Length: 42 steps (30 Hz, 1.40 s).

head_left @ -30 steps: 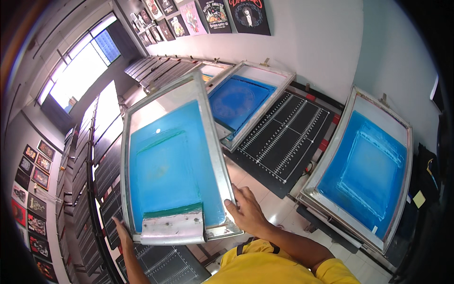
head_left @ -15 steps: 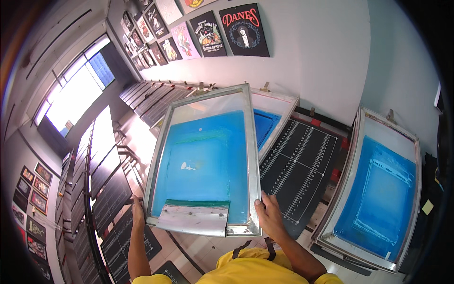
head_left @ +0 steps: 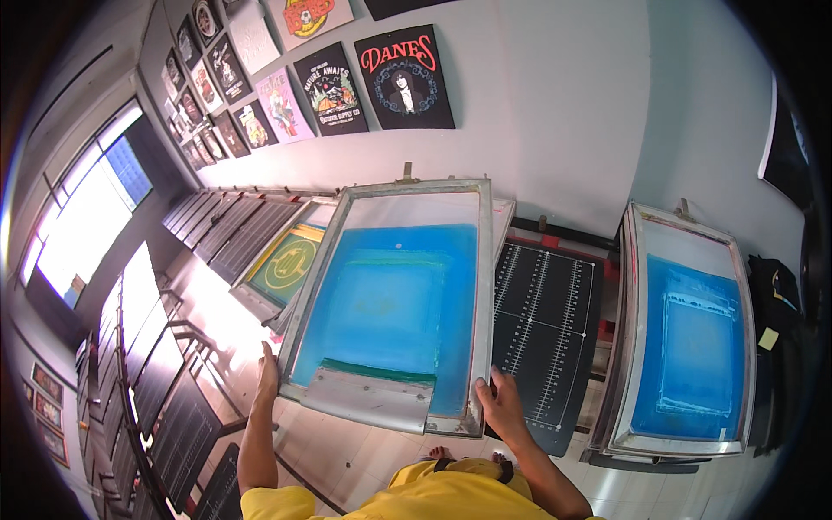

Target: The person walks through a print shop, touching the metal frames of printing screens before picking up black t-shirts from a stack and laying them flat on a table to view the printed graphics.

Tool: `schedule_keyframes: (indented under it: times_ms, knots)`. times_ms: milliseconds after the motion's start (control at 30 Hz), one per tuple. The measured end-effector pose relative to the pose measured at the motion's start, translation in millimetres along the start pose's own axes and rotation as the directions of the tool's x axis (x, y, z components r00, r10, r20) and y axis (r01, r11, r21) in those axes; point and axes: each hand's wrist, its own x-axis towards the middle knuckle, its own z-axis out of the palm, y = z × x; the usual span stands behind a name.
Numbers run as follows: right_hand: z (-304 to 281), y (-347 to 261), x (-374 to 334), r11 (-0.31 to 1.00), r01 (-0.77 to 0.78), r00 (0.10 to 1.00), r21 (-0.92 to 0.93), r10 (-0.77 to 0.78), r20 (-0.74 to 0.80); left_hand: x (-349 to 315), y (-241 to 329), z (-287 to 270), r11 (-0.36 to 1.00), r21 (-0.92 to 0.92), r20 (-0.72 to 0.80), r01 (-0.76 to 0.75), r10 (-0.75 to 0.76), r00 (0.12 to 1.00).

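Note:
I hold a screen-printing frame (head_left: 486, 286) with blue-coated mesh (head_left: 377, 303), tilted a little, its far end by the wall side. My left hand (head_left: 268, 373) grips its lower left edge, the thumb lying along the side. My right hand (head_left: 504, 407) is closed on the lower right edge, thumb on top and fingers partly hidden below. On the frame's near end rests a wide squeegee (head_left: 368, 400) with a metal holder and a green blade; neither hand touches it. Part of another screen frame (head_left: 504, 212) shows behind mine.
A black platen (head_left: 550, 338) with white scale marks lies to the right. Beyond it, stacked frames (head_left: 750, 347) carry a blue screen (head_left: 693, 347). A yellow-green screen (head_left: 286, 264) sits at the left. Rows of dark platens (head_left: 173, 390) run along the left, with tiled floor (head_left: 347, 455) between.
The held frame has shifted right over the other blue screen, with the squeegee still on it. The yellow-green screen has come into sight. My view has turned; both hands keep their grip.

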Motion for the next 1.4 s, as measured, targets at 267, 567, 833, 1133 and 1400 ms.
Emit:
schedule_keyframes:
  times_ms: [267, 567, 833, 1133, 1400]
  knots:
    - [54, 2, 22, 0.992, -0.124, 0.983, -0.019, 0.120, -0.136, 75, 46, 44, 0.944, 0.233, 0.036, -0.234, 0.232, 0.972]
    - [86, 7, 40, 0.963, -0.261, 0.947, -0.062, 0.244, -0.207, 134, 48, 72, 0.986, 0.123, 0.225, -0.109, 0.079, 0.971]
    - [102, 15, 42, 0.945, -0.326, 0.917, -0.019, 0.312, -0.249, 154, 37, 79, 0.970, 0.104, 0.291, -0.221, 0.183, 0.939]
    - [108, 29, 44, 0.952, -0.305, 0.908, 0.025, 0.299, -0.292, 156, 41, 86, 0.982, 0.098, 0.291, -0.163, 0.129, 0.948]
    - [114, 19, 45, 0.939, -0.340, 0.901, 0.054, 0.342, -0.268, 152, 47, 91, 0.975, 0.121, 0.200, -0.187, 0.160, 0.967]
